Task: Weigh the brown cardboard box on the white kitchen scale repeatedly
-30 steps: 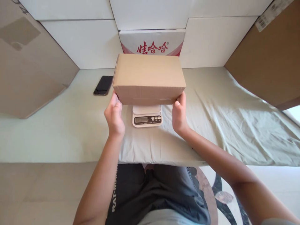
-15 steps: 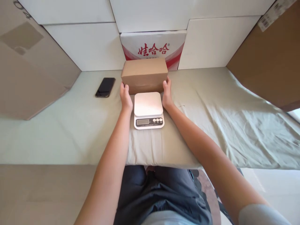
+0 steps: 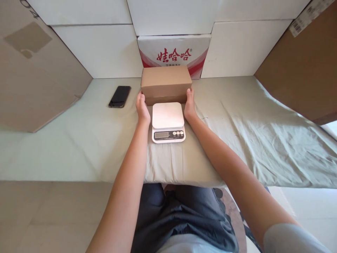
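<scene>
A closed brown cardboard box (image 3: 165,84) lies behind the kitchen scale, held between both my hands. My left hand (image 3: 143,108) presses its left end near the lower front corner, thumb up. At the opposite end, my right hand (image 3: 190,104) grips the lower right corner. Most fingers are hidden along the box's sides. Between my wrists stands a white digital kitchen scale (image 3: 167,116) with a bare platform. Its display looks blank, with round buttons beside it. The scale hides part of the box's lower front edge.
A black smartphone (image 3: 119,96) lies left of the box on the pale green cloth (image 3: 79,144). Behind stands a white carton with red lettering (image 3: 173,54) among white blocks. Large cardboard panels flank the table on the left (image 3: 42,77) and right (image 3: 302,73).
Held in both hands, the box has shifted slightly right and sits a little lower, uncovering more of the carton's small print. The whole view has also shifted slightly.
</scene>
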### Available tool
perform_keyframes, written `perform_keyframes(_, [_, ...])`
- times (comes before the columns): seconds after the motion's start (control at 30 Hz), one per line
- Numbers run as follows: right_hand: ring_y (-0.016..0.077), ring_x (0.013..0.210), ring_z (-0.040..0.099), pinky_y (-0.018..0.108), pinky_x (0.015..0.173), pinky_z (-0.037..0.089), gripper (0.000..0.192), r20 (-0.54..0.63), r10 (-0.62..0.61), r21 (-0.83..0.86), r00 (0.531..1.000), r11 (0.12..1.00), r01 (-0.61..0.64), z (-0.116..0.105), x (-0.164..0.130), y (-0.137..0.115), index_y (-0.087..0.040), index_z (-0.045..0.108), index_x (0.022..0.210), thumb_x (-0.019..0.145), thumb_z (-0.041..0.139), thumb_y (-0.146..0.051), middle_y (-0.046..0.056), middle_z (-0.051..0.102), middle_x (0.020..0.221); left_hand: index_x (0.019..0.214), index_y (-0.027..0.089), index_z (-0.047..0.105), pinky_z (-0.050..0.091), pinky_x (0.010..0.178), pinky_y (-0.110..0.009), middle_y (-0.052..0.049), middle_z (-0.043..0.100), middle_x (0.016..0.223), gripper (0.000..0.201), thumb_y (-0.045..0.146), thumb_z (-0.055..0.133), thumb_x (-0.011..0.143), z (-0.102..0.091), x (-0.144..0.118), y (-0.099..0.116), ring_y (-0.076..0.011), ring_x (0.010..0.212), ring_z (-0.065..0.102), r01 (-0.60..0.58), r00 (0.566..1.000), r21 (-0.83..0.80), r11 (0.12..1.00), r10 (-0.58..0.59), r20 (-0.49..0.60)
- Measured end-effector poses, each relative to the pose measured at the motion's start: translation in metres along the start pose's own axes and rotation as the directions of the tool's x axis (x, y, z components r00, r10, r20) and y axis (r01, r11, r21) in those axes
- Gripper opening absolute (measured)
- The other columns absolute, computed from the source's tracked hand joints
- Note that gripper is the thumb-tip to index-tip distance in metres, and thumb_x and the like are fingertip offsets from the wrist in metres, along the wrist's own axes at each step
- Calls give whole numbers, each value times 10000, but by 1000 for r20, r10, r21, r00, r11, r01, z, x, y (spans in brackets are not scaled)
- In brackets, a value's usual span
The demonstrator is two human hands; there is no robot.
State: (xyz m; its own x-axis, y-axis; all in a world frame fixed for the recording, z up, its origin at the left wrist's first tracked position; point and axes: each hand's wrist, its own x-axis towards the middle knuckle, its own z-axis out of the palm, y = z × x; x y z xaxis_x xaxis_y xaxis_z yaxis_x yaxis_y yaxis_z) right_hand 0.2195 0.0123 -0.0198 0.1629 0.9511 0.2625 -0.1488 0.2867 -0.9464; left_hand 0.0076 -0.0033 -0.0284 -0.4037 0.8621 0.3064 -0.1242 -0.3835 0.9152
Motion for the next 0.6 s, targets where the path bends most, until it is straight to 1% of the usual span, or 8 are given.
perform_keyframes(0.1, [259,1688,317,546,1425,254,974,-36,25,-7,999,1000,-25,-3,2,5,-267,324,1567,840,421,-909,104,358,1764,1276,226,698,457,1227,-414,-148,682,1461,712,818,551,908,-2,1,2,-306,1496,562,-9,1000,20,1000,9,4])
perform_keyframes(0.17, [241,1674,345,550,1415,273,922,-78,52,-1,996,999,-52,-8,6,13,-291,309,1577,869,400,-874,91,347,1764,1265,226,711,463,1219,-419,-142,682,1467,690,795,598,892,-6,3,4,-310,1487,569,9,1000,36,999,-9,4])
perform_keyframes(0.23, [219,1650,388,565,1399,301,826,-95,67,-14,993,998,-68,-12,11,21,-346,351,1548,897,362,-855,65,395,1728,1269,230,717,450,1232,-437,-133,676,1490,639,738,642,889,-12,5,6,-306,1494,560,46,999,47,998,-46,-11])
perform_keyframes(0.3, [202,1610,442,571,1380,337,734,-83,60,-40,995,997,-63,-15,14,27,-392,413,1489,914,343,-844,44,462,1673,1286,243,712,438,1245,-453,-123,665,1519,586,679,656,897,-17,7,9,-295,1504,551,85,996,48,995,-83,-38])
perform_keyframes(0.37, [204,1571,487,574,1365,364,693,-70,47,-48,996,998,-51,-17,15,29,-393,442,1444,918,359,-836,43,509,1631,1271,249,714,459,1230,-459,-124,672,1511,542,646,648,908,-19,7,11,-289,1485,570,110,992,45,993,-107,-62])
perform_keyframes(0.43, [215,1554,503,568,1363,369,699,-71,45,-33,996,998,-48,-16,14,28,-365,437,1435,915,386,-830,53,523,1622,1182,230,729,491,1198,-460,-139,714,1423,488,630,638,918,-18,5,10,-295,1421,617,109,992,72,991,-103,-76])
perform_keyframes(0.5, [218,1558,494,546,1367,365,723,-66,47,-21,997,999,-49,-15,12,25,-341,427,1451,922,397,-833,56,519,1633,1067,205,729,502,1181,-484,-148,752,1282,432,603,636,928,-14,2,8,-307,1318,668,97,993,114,989,-88,-82])
perform_keyframes(0.6, [219,1571,468,510,1381,340,752,-42,43,-19,998,999,-44,-13,10,20,-319,453,1452,921,426,-852,44,551,1617,1023,192,719,487,1183,-524,-132,752,1150,361,536,645,943,-10,-2,3,-318,1232,691,83,994,146,986,-71,-84])
